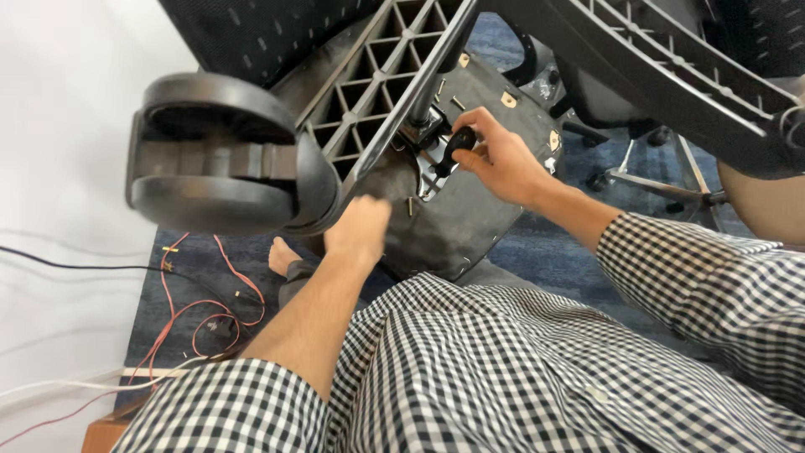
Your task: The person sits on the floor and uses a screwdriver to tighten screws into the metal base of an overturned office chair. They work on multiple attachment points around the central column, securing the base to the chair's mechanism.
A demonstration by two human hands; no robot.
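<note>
- Checked shirt (pixel 520 369), black and white cotton weave, fills the 6 o'clock foreground; both sleeves are pushed up the forearms.
- Wires (pixel 197 323), thin red, white and black strands, loop loosely on the dark blue carpet (pixel 553 260) at 8 o'clock, just beside a white wall (pixel 59 168) at 9 o'clock.
- Caster (pixel 214 155), a glossy black plastic twin wheel with a rounded hood, sits at 10 o'clock on the end of a ribbed, grid-moulded base leg (pixel 360 92) of an overturned chair.
- Bare foot (pixel 283 254) rests on the carpet below the caster.
- Left hand (pixel 359 231), near centre, is loosely curled with its fingers tucked under against the dark seat underside (pixel 453 226); whether it holds anything I cannot tell.
- Screws (pixel 457 102), small and brass-coloured, stand proud of the seat underside around the metal mechanism (pixel 428 126) at 12 o'clock, so by my reading the fastening there is partway, with several not driven flush.
- Right hand (pixel 495 159), at 1 o'clock, is closed around a short black tool handle (pixel 457 147) whose tip points into the mechanism.
- Second chair base (pixel 662 180), chrome spokes with small casters, stands on the carpet at 2 o'clock, well apart from the hands.
</note>
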